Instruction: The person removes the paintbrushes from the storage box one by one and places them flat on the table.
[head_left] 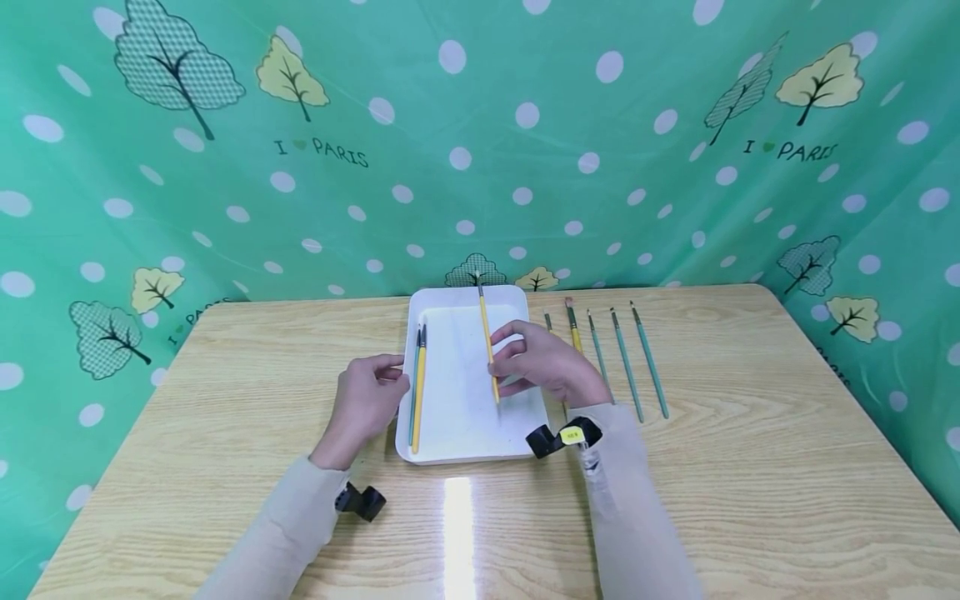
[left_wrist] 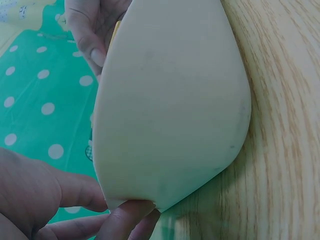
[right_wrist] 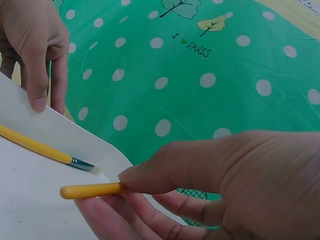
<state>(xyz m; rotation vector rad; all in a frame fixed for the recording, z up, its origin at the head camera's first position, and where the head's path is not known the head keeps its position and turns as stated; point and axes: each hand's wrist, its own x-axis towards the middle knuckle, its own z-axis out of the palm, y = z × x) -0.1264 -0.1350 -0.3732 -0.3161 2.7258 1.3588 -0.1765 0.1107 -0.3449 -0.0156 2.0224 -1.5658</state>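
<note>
My left hand (head_left: pixel 367 396) grips the left rim of a white tray (head_left: pixel 457 375), thumb on the inner side and fingers outside, as the left wrist view shows on the tray wall (left_wrist: pixel 170 100). Over the right part of the tray, my right hand (head_left: pixel 547 362) pinches a yellow-handled paintbrush (head_left: pixel 485 321) between thumb and fingers. Its bristles point to the far side. The rounded handle end (right_wrist: pixel 92 190) sticks out past the fingers in the right wrist view. Along the tray's left wall lie a yellow paintbrush (head_left: pixel 419 392) and a teal paintbrush (head_left: pixel 412 400), side by side.
Right of the tray, several paintbrushes lie in a row on the wooden table (head_left: pixel 750 433): teal ones (head_left: pixel 626 367) and a wide yellow-handled one (head_left: pixel 574 329), partly behind my right hand. A green dotted cloth (head_left: pixel 420 200) hangs along the table's back edge.
</note>
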